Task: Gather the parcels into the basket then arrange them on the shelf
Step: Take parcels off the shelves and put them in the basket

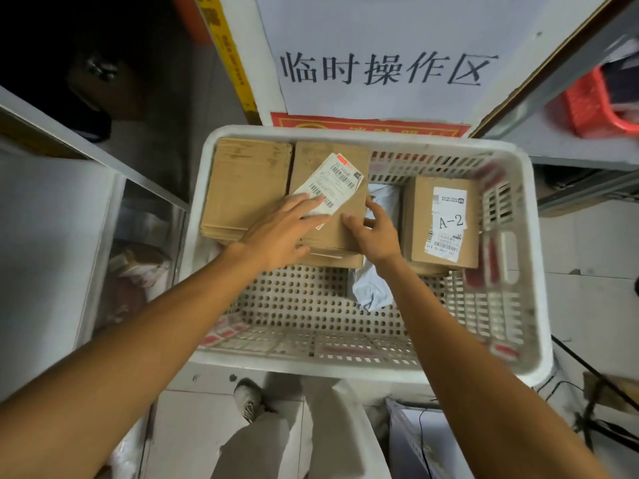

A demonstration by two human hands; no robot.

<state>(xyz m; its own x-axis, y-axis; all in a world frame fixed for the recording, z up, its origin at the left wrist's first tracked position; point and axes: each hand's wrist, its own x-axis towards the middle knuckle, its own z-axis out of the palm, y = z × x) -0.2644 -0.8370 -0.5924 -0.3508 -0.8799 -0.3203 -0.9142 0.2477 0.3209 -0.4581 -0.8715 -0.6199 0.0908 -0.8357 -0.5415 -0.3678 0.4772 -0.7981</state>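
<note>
A white perforated plastic basket [366,368] stands in front of me on the floor. Inside, along its far side, lie a flat brown cardboard parcel [242,188] at the left, a labelled brown parcel [332,188] on a stack in the middle, and a box marked A-2 [442,219] at the right. A grey poly bag [371,288] lies between and under them. My left hand [280,233] rests flat on the middle parcel's label. My right hand [375,233] grips that parcel's right edge with curled fingers.
Grey metal shelving [103,157] runs along the left, holding wrapped parcels [138,271] low down. Another shelf at the right carries a red basket [594,105]. A white sign with black characters [383,67] hangs behind the basket. My legs and a shoe [249,399] are below.
</note>
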